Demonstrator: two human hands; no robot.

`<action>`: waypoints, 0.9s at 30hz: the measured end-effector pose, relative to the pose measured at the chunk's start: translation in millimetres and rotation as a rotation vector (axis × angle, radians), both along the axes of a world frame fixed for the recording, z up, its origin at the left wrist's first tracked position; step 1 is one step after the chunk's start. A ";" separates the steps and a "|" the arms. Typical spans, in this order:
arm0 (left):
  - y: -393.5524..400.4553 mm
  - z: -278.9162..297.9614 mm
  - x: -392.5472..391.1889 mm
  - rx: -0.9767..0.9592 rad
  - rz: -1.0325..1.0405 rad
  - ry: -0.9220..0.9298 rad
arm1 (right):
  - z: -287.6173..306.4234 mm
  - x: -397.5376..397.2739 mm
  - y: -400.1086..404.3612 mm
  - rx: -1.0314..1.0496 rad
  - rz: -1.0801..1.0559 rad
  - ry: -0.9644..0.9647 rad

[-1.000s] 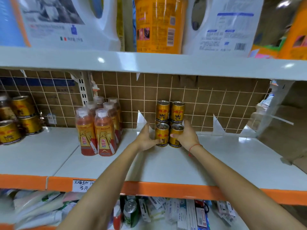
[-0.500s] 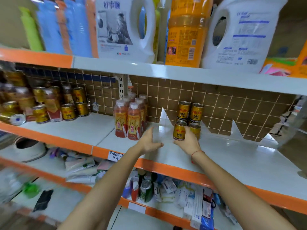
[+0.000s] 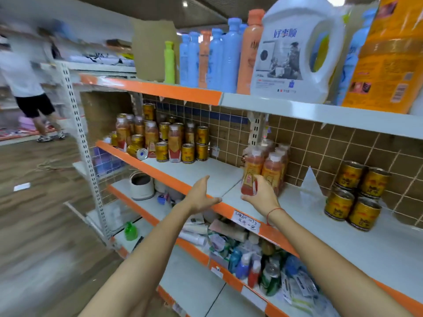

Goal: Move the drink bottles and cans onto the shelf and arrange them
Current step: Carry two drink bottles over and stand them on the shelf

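Hovering open hands [image 3: 231, 195], red bottles [image 3: 265, 170], 4 gold cans [image 3: 357, 195]

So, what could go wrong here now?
The right hand is close to the front bottle of the bottle group, which stands near the shelf edge; a bump could tip it off. In the left pile, one can already lies on its side by the edge and might roll.
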State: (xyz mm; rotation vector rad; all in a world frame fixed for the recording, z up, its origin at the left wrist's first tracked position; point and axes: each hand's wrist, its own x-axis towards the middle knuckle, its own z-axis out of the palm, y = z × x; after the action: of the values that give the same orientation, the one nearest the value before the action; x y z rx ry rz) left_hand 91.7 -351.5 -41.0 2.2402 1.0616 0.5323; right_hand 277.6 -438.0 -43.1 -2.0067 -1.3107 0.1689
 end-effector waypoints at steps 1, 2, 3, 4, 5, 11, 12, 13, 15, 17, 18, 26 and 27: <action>11.0 2.2 -12.7 0.004 0.015 0.004 | 2.3 -10.7 14.1 -0.007 0.019 -0.009; 22.8 4.1 -25.3 0.016 0.028 0.003 | 4.9 -21.9 28.7 -0.015 0.039 -0.013; 34.2 7.3 -38.4 0.021 0.043 0.005 | 7.8 -33.0 43.7 -0.019 0.052 -0.012; 46.7 10.0 -51.3 0.023 0.053 0.004 | 10.9 -44.4 59.0 -0.018 0.061 -0.014; 59.3 12.8 -65.0 0.019 0.063 0.006 | 13.0 -55.3 75.2 -0.014 0.068 -0.016; 134.1 19.3 -148.2 0.052 0.141 0.050 | 11.0 -121.1 150.7 -0.028 0.118 0.014; 146.0 19.1 -157.9 0.053 0.148 0.040 | 9.3 -128.7 160.2 -0.036 0.124 0.009; 155.3 19.3 -166.7 0.045 0.151 0.037 | 7.8 -134.9 169.3 -0.045 0.128 0.007; 172.0 17.1 -180.1 0.033 0.161 0.028 | 5.8 -143.7 185.8 -0.054 0.128 -0.001; 186.8 13.4 -190.5 0.026 0.184 0.018 | 5.3 -150.3 201.9 -0.054 0.118 -0.004; 193.3 12.6 -194.3 0.032 0.192 0.019 | 5.7 -152.4 210.3 -0.047 0.112 -0.008; 264.6 5.6 -199.7 0.039 0.217 -0.003 | 13.2 -153.2 277.1 -0.025 0.107 -0.025; 272.2 7.5 -198.8 0.049 0.220 -0.002 | 15.3 -152.6 286.3 -0.012 0.111 -0.033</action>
State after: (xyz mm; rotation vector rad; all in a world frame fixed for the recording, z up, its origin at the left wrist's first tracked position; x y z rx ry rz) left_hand -107.1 -79.3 -33.5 2.1761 1.3160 0.6586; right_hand 125.0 -151.7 -27.8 -1.9551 -1.4461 0.1972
